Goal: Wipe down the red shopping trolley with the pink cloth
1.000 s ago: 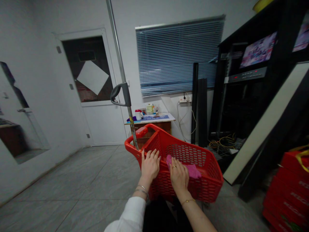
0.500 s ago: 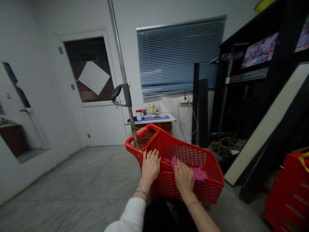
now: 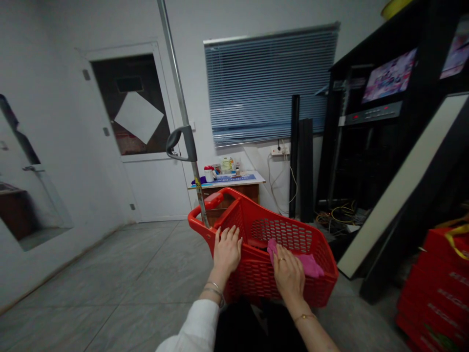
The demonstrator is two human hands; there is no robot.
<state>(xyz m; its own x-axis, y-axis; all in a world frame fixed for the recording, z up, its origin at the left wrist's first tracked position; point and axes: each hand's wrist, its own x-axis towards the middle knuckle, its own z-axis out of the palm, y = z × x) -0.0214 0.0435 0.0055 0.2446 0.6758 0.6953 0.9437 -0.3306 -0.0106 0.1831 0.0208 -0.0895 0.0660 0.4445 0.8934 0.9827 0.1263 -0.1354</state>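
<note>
A red plastic shopping cart (image 3: 252, 281) with slotted basket walls stands right in front of me. My left hand (image 3: 226, 249) grips the near rim by the handle end, fingers laid over the edge; the thumb side is partly hidden. My right hand (image 3: 288, 271) presses a pink cloth (image 3: 310, 265) onto the same rim, farther right. The cloth sticks out on both sides of that hand and drapes over the edge. Beside the cart's red handle rises a long metal pole (image 3: 176, 78) with a grey loop grip (image 3: 183, 144).
Against the back wall is a small table (image 3: 252, 177) with bottles and jars. A black rack (image 3: 414, 132) with screens stands right, cables on the floor below. Leaning panels (image 3: 399, 195) and red boxes (image 3: 436, 283) lie to the right. A white door (image 3: 154, 190) is left.
My right hand has slid the pink cloth a little to the right along the cart's rim. My left hand keeps its place on the rim. The view has shifted slightly.
</note>
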